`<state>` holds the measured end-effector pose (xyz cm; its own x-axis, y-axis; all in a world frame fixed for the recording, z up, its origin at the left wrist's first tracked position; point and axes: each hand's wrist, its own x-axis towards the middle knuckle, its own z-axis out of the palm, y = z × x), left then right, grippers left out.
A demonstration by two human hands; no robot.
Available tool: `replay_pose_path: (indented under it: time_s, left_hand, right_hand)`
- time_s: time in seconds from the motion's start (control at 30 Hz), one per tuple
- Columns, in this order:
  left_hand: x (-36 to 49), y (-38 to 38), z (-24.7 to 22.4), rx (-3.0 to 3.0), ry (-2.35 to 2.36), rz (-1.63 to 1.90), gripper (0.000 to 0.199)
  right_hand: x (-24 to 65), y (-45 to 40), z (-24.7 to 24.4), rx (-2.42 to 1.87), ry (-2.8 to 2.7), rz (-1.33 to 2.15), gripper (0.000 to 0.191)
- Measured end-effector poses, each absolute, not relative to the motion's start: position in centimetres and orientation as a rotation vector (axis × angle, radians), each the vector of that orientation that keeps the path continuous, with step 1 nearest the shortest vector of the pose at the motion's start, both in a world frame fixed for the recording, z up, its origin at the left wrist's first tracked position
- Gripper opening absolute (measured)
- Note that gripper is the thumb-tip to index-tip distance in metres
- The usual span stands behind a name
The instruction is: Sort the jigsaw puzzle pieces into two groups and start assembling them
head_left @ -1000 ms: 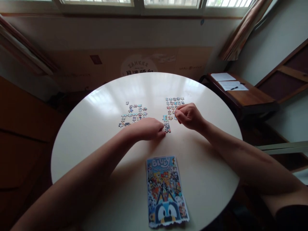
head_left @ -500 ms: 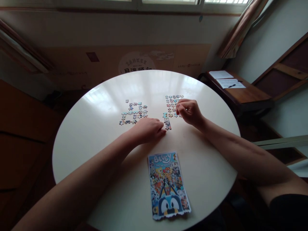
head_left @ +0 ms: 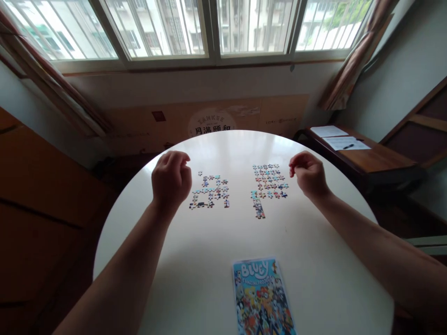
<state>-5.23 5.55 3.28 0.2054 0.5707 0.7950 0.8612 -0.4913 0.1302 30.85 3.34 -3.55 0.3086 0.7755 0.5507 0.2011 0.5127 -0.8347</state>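
Observation:
Left of the puzzle, my left hand [head_left: 172, 180] is raised above the table with its fingers curled; no piece shows in it. My right hand [head_left: 309, 176] is loosely closed just right of the loose jigsaw pieces [head_left: 268, 179], touching none, and nothing shows at its fingertips. Those pieces lie in spaced rows. Below their left side is a small joined strip of pieces [head_left: 259, 208]. Partly joined puzzle sections [head_left: 211, 190] lie between my hands, nearer the left one. A Bluey picture sheet [head_left: 260, 293] rests closest to me, its lower end cut off by the frame.
Everything lies on a round white table [head_left: 195, 260]. To the right, a low wooden table [head_left: 384, 156] carries papers [head_left: 345, 143] and a pen [head_left: 348, 146]. Barred windows [head_left: 167, 28] and a printed cardboard panel [head_left: 279, 109] are behind the table.
My left hand has lifted off the table beside the joined strip and moved left. My right hand has moved right, off the loose pieces. The view has tilted up, showing more window.

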Motion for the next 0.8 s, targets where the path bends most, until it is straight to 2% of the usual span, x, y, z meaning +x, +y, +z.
replay_pose_path:
  time_s: [0.23,0.43,0.57,0.8]
  left_hand:
    - [-8.0,8.3,1.0,-2.047,-1.436,-1.318,0.025]
    - [-8.4,8.9,-0.2,-2.053,-1.557,-1.354,0.023]
    - [-9.3,9.8,-1.7,-2.001,-1.668,-1.328,0.020]
    - [-10.8,11.4,-3.3,-1.873,-1.896,-1.338,0.020]
  right_hand:
    - [32.0,3.8,-3.8,-0.899,-1.140,0.571,0.016]
    - [34.0,4.3,-3.4,-0.949,-1.056,0.496,0.017]
    - [35.6,5.1,-3.1,-0.923,-0.896,0.552,0.013]
    - [38.4,6.2,-4.4,-0.987,-0.697,0.649,0.017]
